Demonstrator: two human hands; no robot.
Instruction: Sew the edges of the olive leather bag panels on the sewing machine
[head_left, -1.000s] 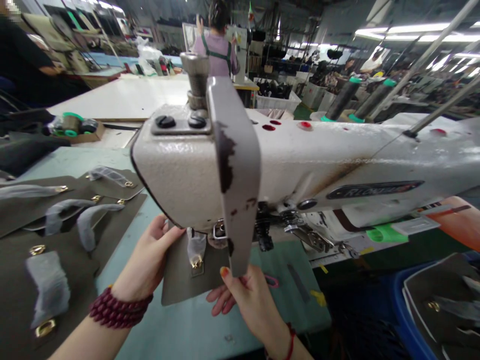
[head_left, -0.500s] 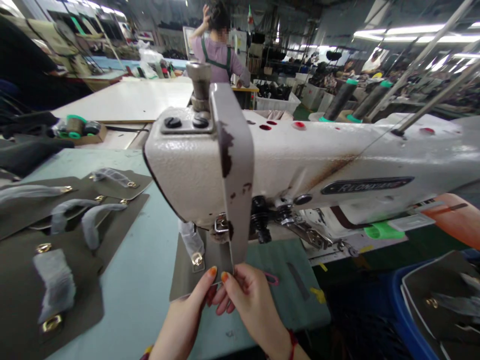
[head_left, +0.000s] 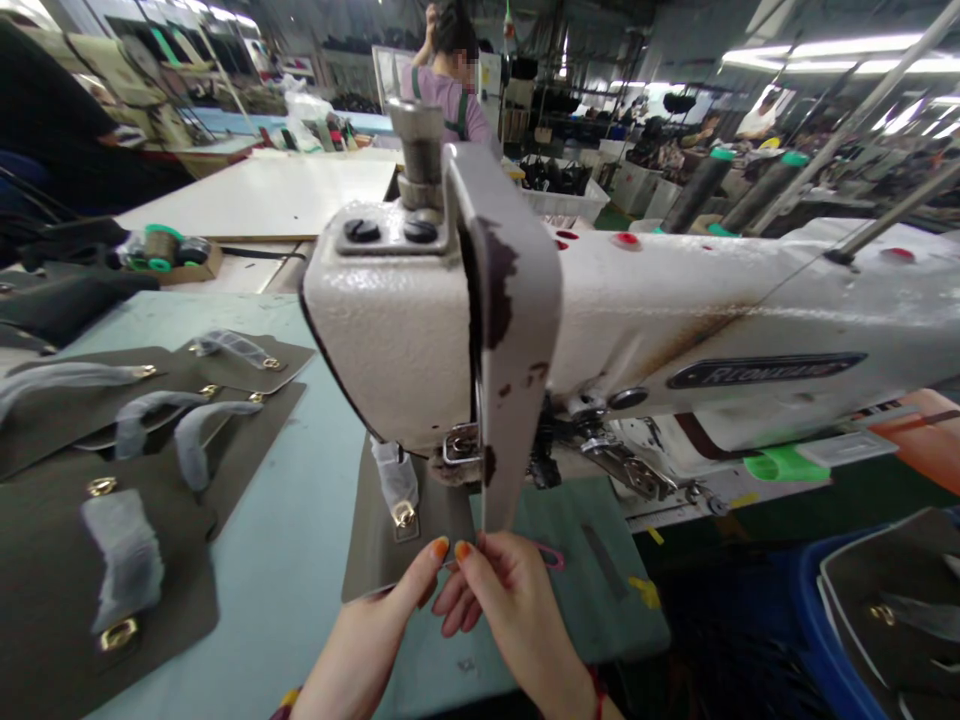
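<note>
My left hand (head_left: 382, 625) and my right hand (head_left: 510, 615) sit close together at the bottom middle, their fingertips pinching the near edge of an olive-grey leather panel (head_left: 375, 560). The panel lies under the head of an off-white sewing machine (head_left: 390, 330), whose chipped grey face plate (head_left: 510, 330) hides the needle area. A brass buckle (head_left: 403, 515) on a film-wrapped strap (head_left: 394, 475) lies on the panel, just left of the metal presser foot (head_left: 459, 446).
Several matching panels with buckles (head_left: 97, 570) lie left on the pale green worktop (head_left: 300, 400). A blue bin (head_left: 825, 640) of panels stands at right. Thread spools in a box (head_left: 161, 250) sit by a white table (head_left: 255, 195). A co-worker (head_left: 450, 90) stands beyond.
My left hand has moved from the panel's left side to beside my right hand at its near edge. The panel sits slightly further under the machine, and the view has swung a little.
</note>
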